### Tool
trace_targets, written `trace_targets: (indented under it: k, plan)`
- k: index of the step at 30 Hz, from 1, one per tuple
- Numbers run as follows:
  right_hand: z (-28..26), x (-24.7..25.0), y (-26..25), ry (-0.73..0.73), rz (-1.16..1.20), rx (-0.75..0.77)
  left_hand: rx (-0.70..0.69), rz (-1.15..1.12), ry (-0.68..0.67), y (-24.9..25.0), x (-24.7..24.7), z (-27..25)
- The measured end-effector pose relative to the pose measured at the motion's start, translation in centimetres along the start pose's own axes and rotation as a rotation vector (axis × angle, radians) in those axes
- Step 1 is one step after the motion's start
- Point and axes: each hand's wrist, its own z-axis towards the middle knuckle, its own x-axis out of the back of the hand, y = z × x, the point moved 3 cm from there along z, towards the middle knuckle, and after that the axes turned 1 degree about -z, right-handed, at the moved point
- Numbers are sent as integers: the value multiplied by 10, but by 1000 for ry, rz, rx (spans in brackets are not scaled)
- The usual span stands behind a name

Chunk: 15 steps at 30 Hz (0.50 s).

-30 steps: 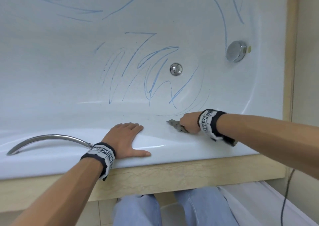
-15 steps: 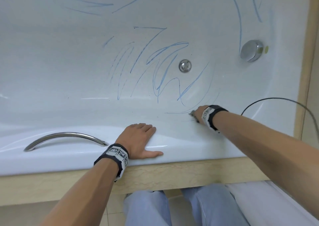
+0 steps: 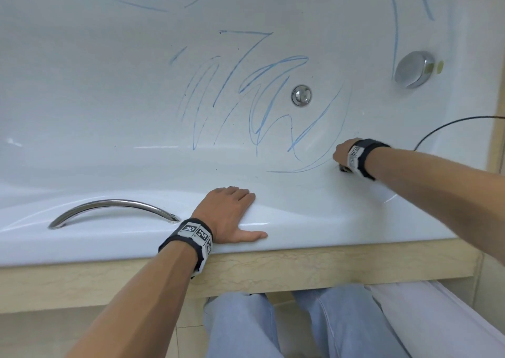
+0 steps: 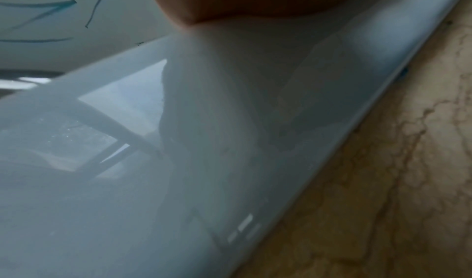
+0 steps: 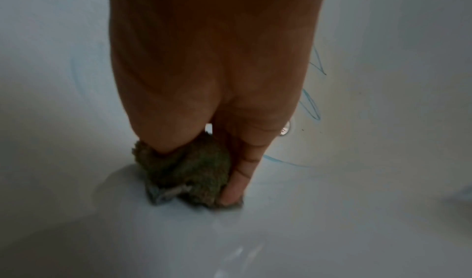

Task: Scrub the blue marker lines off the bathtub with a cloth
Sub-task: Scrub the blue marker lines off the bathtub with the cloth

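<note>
Fingers of right hand (image 5: pixel 204 80) bunch cloth (image 5: pixel 189 173) against bathtub (image 3: pixel 328 213); left hand (image 3: pixel 226 213) flat.

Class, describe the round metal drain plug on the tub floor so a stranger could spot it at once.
Start at the white bathtub and look down to its floor, among the blue marker lines. There sits a small flat chrome drain plug. The larger chrome overflow knob, by contrast, protrudes from the right-hand end wall.
</note>
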Motion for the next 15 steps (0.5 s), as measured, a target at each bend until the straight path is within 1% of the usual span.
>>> trace_targets:
  k: [2, 4, 6, 9, 13, 15]
  plan:
    - [10, 6, -39, -5, -15, 91, 2, -3, 3, 0, 0, 0]
    - [24, 12, -79, -12, 42, 158, 2, 1, 8, 0, -1, 1]
    - [24, 27, -102, 18, 89, 194, 4, 6, 6, 0, -1, 0]
    - [11, 41, -102, 13, 152, 261, 2, 15, 5, 0, -1, 1]
    - [-1, 26, -97, 54, 242, 289, 6, 22, -2, -1, -1, 1]
    - [-6, 20, -100, 101, 318, 304, 6, 19, 1, -1, 0, 1]
